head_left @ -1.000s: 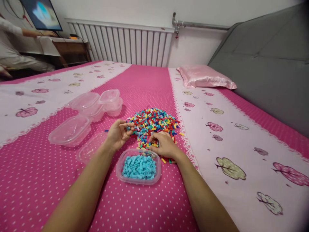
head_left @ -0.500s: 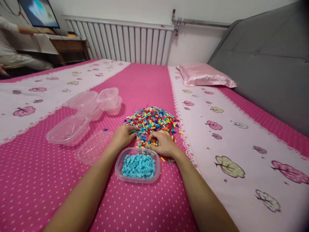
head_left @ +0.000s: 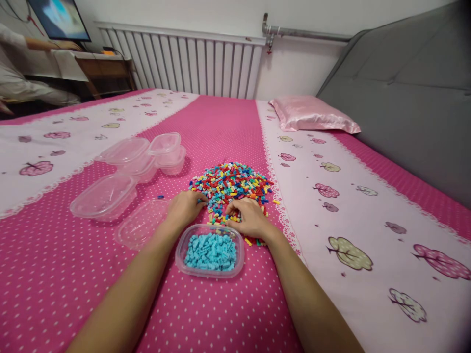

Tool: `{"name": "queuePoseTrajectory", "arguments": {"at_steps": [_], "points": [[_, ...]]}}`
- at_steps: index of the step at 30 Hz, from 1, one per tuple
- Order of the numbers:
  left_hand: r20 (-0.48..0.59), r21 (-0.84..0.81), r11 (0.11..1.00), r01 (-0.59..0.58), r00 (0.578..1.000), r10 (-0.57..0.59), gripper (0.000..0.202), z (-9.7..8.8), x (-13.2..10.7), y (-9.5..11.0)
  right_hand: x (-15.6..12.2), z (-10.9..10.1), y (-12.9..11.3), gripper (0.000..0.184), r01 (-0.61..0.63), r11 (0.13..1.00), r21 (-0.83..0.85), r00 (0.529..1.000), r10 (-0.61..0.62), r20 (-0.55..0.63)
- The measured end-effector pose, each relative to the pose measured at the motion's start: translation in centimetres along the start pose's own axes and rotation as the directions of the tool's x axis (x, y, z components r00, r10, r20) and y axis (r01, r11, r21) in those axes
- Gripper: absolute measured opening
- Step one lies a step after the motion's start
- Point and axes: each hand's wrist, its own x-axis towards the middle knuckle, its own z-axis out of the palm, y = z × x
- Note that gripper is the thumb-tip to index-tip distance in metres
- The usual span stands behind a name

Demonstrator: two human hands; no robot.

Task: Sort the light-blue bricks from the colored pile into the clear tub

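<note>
A heap of small mixed-colour bricks (head_left: 231, 181) lies on the pink dotted bedspread (head_left: 221, 314). Just in front of it stands a clear plastic tub (head_left: 241, 245) holding light blue bricks (head_left: 210, 252). My left hand (head_left: 185, 208) rests palm down at the heap's near left edge, fingers curled into the bricks. At the near right edge my right hand (head_left: 248, 217) pinches among the bricks with bent fingers. What either hand holds is hidden under the fingers.
Several empty clear tubs (head_left: 106, 196) and lids (head_left: 142, 228) lie to the left. A pink pillow (head_left: 312, 115) sits by the grey headboard (head_left: 405, 98). A radiator (head_left: 191, 61) runs along the far wall. Another person's arm (head_left: 47, 45) reaches to a desk at far left.
My left hand has turned from palm up, with bricks in it, to palm down on the heap's edge. The right hand has barely shifted. The view dropped slightly.
</note>
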Motion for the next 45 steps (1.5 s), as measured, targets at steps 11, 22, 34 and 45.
{"name": "queuePoseTrajectory", "arguments": {"at_steps": [11,22,34,45], "points": [[0.038,-0.745,0.662,0.087,0.995,-0.089,0.013,0.2,0.2,0.3,0.1,-0.1,0.0,0.015,-0.003,1.0,-0.002,1.0,0.003,0.006],[0.389,-0.917,0.039,0.397,0.912,-0.131,0.02,-2.6,0.0,1.0,0.0,-0.1,0.0,0.015,0.005,1.0,0.004,1.0,-0.005,0.003],[0.179,-0.896,0.37,0.244,0.963,-0.201,0.014,-2.0,-0.3,1.1,0.0,-0.3,-0.3,0.015,-0.014,1.0,-0.003,1.0,0.014,0.016],[-0.096,-0.404,0.908,0.109,0.982,-0.16,0.024,-0.6,0.1,-0.4,0.1,-0.3,-0.2,0.016,-0.009,1.0,-0.007,1.0,0.01,0.025]]}}
